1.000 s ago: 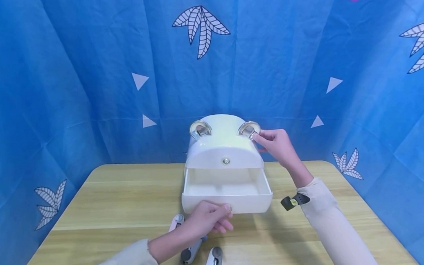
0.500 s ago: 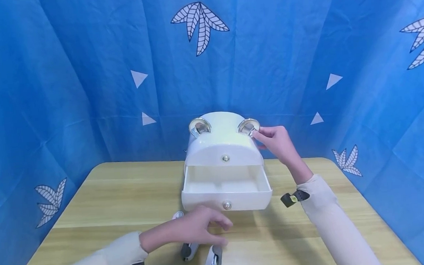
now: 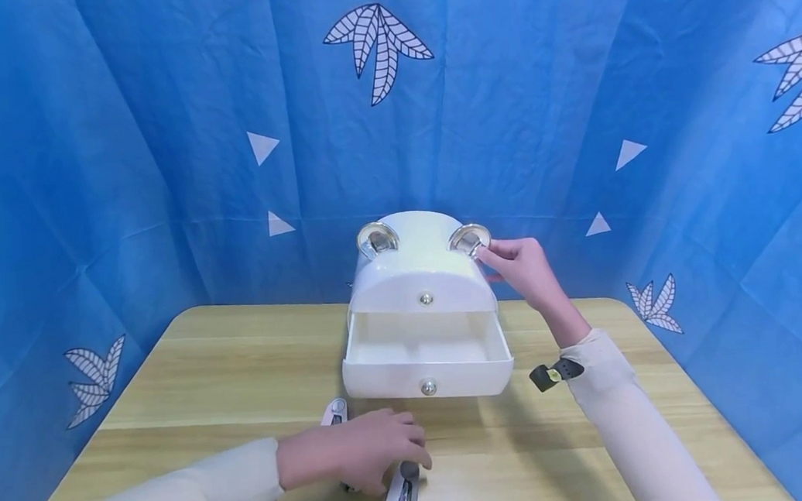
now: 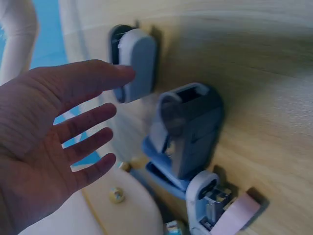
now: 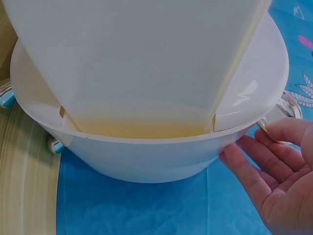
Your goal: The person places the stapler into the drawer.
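Head view, clock centred on white box (image 3: 419, 280): right hand (image 3: 524, 269) at 1, pinching silver ear (image 3: 471, 237). Left hand (image 3: 380, 447) at 7, fingers loose and spread, stapler (image 3: 403, 499) at its 5, contact unclear. Lower drawer (image 3: 462, 378) open towards 6.

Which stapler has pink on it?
The pink-armed stapler, nearest the white drawer box. The front stapler is grey, the middle stapler blue-grey.

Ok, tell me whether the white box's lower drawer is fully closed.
No, the lower drawer is pulled out from the white box, its inside showing in the head view.
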Motion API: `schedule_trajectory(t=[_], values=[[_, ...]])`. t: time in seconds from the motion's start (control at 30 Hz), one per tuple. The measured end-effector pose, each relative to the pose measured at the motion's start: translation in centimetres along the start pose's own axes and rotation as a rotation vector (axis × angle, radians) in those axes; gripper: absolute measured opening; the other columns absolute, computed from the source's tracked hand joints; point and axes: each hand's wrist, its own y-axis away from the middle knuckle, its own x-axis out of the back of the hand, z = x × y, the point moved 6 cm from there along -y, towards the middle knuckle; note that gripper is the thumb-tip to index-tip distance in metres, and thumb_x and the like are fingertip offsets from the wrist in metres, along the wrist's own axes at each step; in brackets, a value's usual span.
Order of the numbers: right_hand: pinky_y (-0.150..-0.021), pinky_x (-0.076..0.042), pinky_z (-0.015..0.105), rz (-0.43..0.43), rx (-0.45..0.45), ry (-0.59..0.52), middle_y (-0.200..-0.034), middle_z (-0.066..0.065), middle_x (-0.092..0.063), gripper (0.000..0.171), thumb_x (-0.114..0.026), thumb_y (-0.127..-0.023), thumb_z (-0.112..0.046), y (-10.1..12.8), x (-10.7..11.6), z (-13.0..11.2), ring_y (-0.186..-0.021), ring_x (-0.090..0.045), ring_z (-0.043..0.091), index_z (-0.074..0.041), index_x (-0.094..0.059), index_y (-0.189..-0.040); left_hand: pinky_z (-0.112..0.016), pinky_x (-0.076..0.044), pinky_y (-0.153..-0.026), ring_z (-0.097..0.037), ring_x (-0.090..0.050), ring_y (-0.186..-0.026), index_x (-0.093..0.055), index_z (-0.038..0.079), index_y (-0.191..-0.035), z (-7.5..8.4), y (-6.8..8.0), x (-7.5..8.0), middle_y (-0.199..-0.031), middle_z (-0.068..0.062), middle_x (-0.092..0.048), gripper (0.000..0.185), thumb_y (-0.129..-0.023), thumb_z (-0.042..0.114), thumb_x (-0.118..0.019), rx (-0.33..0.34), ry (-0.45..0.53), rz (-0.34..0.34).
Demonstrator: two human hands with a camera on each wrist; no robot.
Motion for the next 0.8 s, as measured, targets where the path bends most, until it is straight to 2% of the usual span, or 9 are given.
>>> schedule_trajectory(t=[0.17,0.37,0.57,0.8], values=[[-0.084,-0.061,0.036,0.002,0.004,-0.009,-0.129,0.02,-0.069,0.039,-0.066,-0.1,-0.026,0.0,-0.1,0.2,-0.121,-0.065,0.029,-0.002,-0.068,-0.13,-0.014,-0.041,-0.078,0.0,-0.052,-0.102,-0.072,0.035,-0.116,0.5,-0.1,-1.0,-0.11,0.016,-0.062,0.058,-0.066,0.011,-0.086,-0.062,-0.049,0.05],[-0.085,-0.061,0.036,0.002,0.007,-0.022,-0.13,0.019,-0.069,0.04,-0.067,-0.1,-0.027,-0.1,-0.1,0.2,-0.123,-0.065,0.03,-0.002,-0.068,-0.131,-0.015,-0.041,-0.077,-0.001,-0.054,-0.103,-0.072,0.032,-0.109,0.6,-0.2,-1.4,-0.106,0.017,-0.062,0.047,-0.068,0.017,-0.088,-0.107,-0.05,0.081],[-0.086,-0.061,0.037,0.001,-0.01,-0.019,-0.13,0.018,-0.069,0.039,-0.067,-0.1,-0.027,0.0,0.0,0.2,-0.124,-0.064,0.03,-0.003,-0.069,-0.13,-0.013,-0.039,-0.076,0.002,-0.052,-0.095,-0.071,0.032,-0.106,0.4,-0.3,-1.5,-0.102,0.018,-0.063,0.043,-0.068,0.021,-0.088,-0.108,-0.019,0.083],[-0.086,-0.061,0.038,-0.001,-0.013,-0.015,-0.131,0.018,-0.068,0.041,-0.067,-0.1,-0.028,-0.1,0.0,0.2,-0.124,-0.064,0.031,-0.003,-0.068,-0.131,-0.011,-0.038,-0.076,0.008,-0.048,-0.079,-0.066,0.028,-0.09,0.6,-0.4,-1.3,-0.085,0.022,-0.06,0.027,-0.074,0.04,-0.085,-0.084,-0.066,0.121]])
